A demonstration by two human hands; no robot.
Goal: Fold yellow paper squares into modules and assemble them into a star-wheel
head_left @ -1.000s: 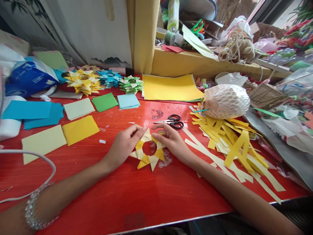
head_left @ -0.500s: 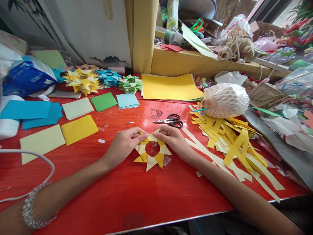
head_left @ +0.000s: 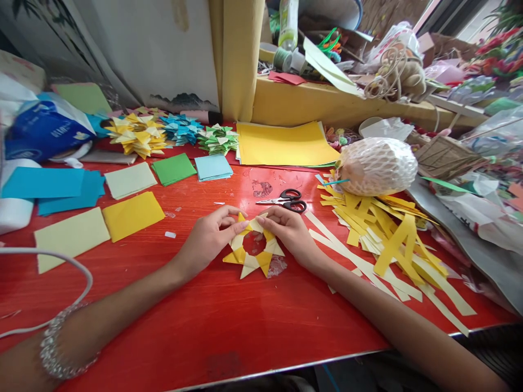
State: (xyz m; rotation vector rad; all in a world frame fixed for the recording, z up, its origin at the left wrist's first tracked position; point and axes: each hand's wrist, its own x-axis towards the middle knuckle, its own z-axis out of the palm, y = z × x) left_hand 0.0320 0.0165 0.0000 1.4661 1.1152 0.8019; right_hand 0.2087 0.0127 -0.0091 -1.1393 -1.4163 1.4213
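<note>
A folded paper star (head_left: 250, 264) in yellow and cream, with a round hole in its middle, is held between both hands just over the red table. My left hand (head_left: 207, 238) pinches its upper left part between thumb and fingers. On the other side, my right hand (head_left: 291, 233) grips the upper right part, thumb on top. Some points of the star are covered by my fingers. Right behind my hands lie black-handled scissors (head_left: 286, 201), touched by neither hand.
Paper cards, yellow (head_left: 134, 216), cream (head_left: 72, 238), green (head_left: 175, 169) and blue (head_left: 43, 182), lie at left. Finished-looking stars (head_left: 137, 134) stand behind them. Yellow sheets (head_left: 286, 144) are at the back. Paper strips (head_left: 394, 247) and a net-wrapped bundle (head_left: 378, 166) sit at right.
The star has turned slightly and shifted a little up and left between my hands. My fingers keep their pinch. The things around have stayed put.
</note>
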